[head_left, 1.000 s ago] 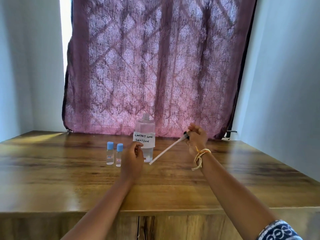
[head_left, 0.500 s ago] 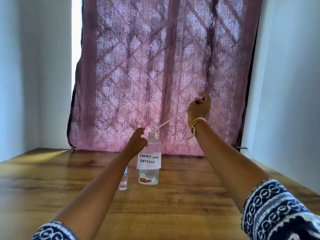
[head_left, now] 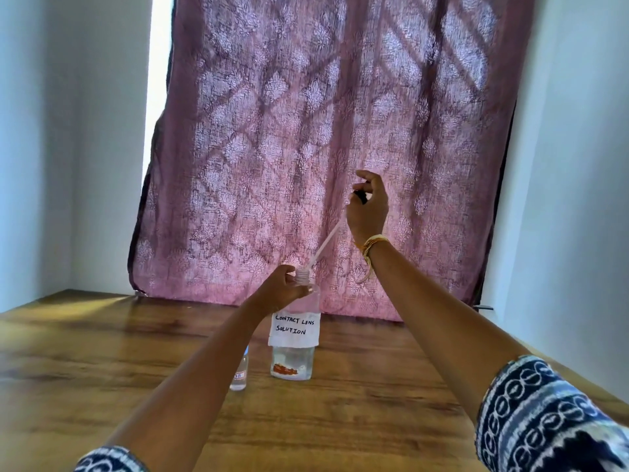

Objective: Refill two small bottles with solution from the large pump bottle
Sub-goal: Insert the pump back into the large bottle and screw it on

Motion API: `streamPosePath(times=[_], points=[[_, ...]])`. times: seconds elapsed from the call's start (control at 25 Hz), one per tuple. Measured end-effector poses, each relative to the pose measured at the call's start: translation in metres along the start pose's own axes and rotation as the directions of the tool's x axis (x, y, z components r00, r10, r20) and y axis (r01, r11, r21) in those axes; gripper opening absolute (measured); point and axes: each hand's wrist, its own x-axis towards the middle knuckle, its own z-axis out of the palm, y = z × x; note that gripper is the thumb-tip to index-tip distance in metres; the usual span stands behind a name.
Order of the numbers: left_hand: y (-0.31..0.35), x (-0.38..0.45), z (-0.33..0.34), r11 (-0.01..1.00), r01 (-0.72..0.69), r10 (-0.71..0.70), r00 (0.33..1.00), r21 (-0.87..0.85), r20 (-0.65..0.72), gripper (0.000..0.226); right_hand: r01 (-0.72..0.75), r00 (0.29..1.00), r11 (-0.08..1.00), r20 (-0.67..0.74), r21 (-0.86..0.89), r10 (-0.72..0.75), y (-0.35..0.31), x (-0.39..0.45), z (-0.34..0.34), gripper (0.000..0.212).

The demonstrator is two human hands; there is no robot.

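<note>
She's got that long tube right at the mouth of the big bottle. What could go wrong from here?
The pump tube slants toward the narrow neck of the large bottle, so its tip could catch the rim instead of sliding in. The left hand grips only near the neck, so a sideways push from the right hand might tip the bottle. A small bottle stands close beside it, partly hidden behind the left forearm, and could get knocked over.

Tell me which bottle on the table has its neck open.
The large labelled bottle: its neck is uncovered, pump tube at its mouth. The small bottle beside it shows a blue cap.
</note>
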Motion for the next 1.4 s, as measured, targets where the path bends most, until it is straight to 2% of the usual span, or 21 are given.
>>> streamPosePath(times=[0.16,0.32,0.4,0.52,0.64,0.8,0.88,0.96,1.04,1.08,1.16,1.24,1.32,1.4], points=[[-0.001,0.001,0.0,0.999,0.046,-0.046,0.999,0.011,0.0,0.056,0.058,0.966,0.997,0.249,0.041,-0.067,0.006,-0.029,0.008,0.059],[-0.003,0.002,0.0,0.995,0.095,-0.095,0.996,0.04,0.002,0.066,0.294,0.908,0.945,0.349,-0.142,-0.23,0.02,-0.062,0.011,0.078],[-0.003,0.002,0.0,0.992,0.117,-0.117,0.993,0.038,-0.002,0.065,0.357,0.863,0.923,0.43,-0.145,-0.266,0.028,-0.079,0.015,0.084],[-0.003,0.005,0.001,0.993,0.11,-0.11,0.994,0.051,-0.01,0.05,0.284,0.839,0.954,0.507,-0.097,-0.198,0.044,-0.107,0.014,0.089],[-0.004,0.005,0.003,0.996,0.075,-0.073,0.997,0.048,-0.033,0.037,0.135,0.857,0.99,0.507,-0.044,-0.095,0.059,-0.123,0.004,0.092],[-0.007,0.002,0.003,0.998,0.068,-0.068,0.997,0.007,-0.034,0.053,0.08,0.837,0.997,0.541,0.016,-0.076,0.056,-0.119,-0.004,0.092],[-0.007,0.001,0.003,0.997,0.071,-0.071,0.997,0.004,-0.022,0.063,0.071,0.883,0.996,0.461,0.052,-0.087,0.051,-0.119,-0.007,0.078],[-0.008,0.002,0.003,0.997,0.074,-0.074,0.997,0.022,-0.033,0.066,0.04,0.971,0.999,0.234,0.028,-0.046,0.049,-0.123,-0.009,0.051],[-0.009,0.001,0.005,0.997,0.073,-0.071,0.996,0.033,-0.047,0.064,-0.097,0.994,0.995,0.047,-0.039,0.099,0.049,-0.124,-0.01,0.031],[-0.009,0.0,0.006,0.997,0.07,-0.068,0.996,0.034,-0.049,0.063,-0.189,0.98,0.98,0.05,-0.059,0.192,0.049,-0.122,-0.011,0.022],[-0.008,-0.001,0.006,0.997,0.071,-0.069,0.996,0.021,-0.052,0.062,-0.343,0.897,0.937,0.271,-0.065,0.348,0.047,-0.111,-0.01,0.011],[-0.006,-0.001,0.006,0.998,0.068,-0.067,0.997,0.004,-0.043,0.06,-0.417,0.767,0.907,0.513,-0.058,0.385,0.045,-0.1,-0.008,0.027],[-0.006,-0.002,0.006,0.998,0.057,-0.057,0.998,0.002,-0.015,0.055,-0.33,0.71,0.939,0.63,-0.097,0.315,0.043,-0.093,-0.008,0.027],[-0.007,-0.003,0.004,0.999,0.047,-0.047,0.999,-0.003,0.001,0.045,-0.227,0.701,0.965,0.666,-0.131,0.256,0.043,-0.091,-0.01,0.024]])
